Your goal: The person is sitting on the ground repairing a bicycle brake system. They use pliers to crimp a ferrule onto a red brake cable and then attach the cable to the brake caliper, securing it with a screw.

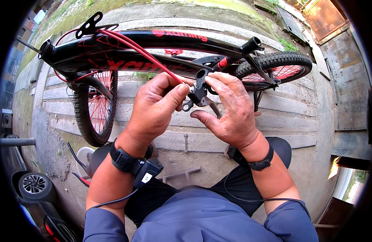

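Head view: on the near side of the frame point(79, 57), red cable point(147, 55) is pinched by the left hand point(158, 101); a brake lever point(199, 92) is touched by the right hand point(233, 111), whose grip cannot be told.

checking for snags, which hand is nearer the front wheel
Left. The left hand is to the right of the front wheel, pinching at the red cables; the right hand is farther right, at the black clamp.
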A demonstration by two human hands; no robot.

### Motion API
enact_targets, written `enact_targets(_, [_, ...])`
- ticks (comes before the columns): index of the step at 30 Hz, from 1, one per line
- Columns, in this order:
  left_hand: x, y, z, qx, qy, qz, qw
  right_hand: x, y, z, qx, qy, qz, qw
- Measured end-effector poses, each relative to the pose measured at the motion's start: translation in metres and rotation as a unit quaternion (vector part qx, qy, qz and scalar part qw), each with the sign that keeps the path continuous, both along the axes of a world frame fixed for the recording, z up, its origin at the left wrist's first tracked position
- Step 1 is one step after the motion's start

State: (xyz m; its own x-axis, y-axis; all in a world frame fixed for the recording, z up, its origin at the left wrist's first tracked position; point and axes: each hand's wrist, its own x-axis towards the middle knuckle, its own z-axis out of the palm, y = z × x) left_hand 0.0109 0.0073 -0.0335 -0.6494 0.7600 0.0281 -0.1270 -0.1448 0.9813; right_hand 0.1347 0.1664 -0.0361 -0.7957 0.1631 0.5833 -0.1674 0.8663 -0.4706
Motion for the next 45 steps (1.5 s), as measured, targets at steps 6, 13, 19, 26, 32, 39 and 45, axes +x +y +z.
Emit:
enact_targets(6, [0.001,0.000,0.001,-0.002,0.000,-0.004,1.000,-0.004,-0.004,-0.008,-0.119,-0.018,0.048,0.992])
enact_targets(13, [-0.004,-0.002,0.004,-0.026,0.004,-0.022,0.999,0.000,-0.012,-0.011,-0.368,-0.092,0.119,0.918])
enact_targets(19, [-0.008,-0.004,0.005,-0.026,0.029,-0.032,0.999,0.005,-0.003,-0.002,-0.497,-0.230,0.169,0.819])
enact_targets(26, [-0.006,-0.005,0.008,-0.014,0.009,-0.034,0.999,0.005,-0.007,0.003,-0.684,-0.233,0.228,0.653])
enact_targets(32, [-0.006,-0.005,0.009,0.013,-0.007,-0.050,0.999,0.006,-0.006,-0.007,-0.784,-0.229,0.273,0.509])
enact_targets(39, [-0.004,-0.005,0.006,-0.011,0.026,-0.015,0.999,0.006,-0.005,0.010,-0.658,-0.230,0.202,0.688])
enact_targets(45, [-0.003,-0.002,0.005,-0.025,0.041,-0.003,0.999,0.006,-0.003,0.007,-0.663,-0.226,0.190,0.688])
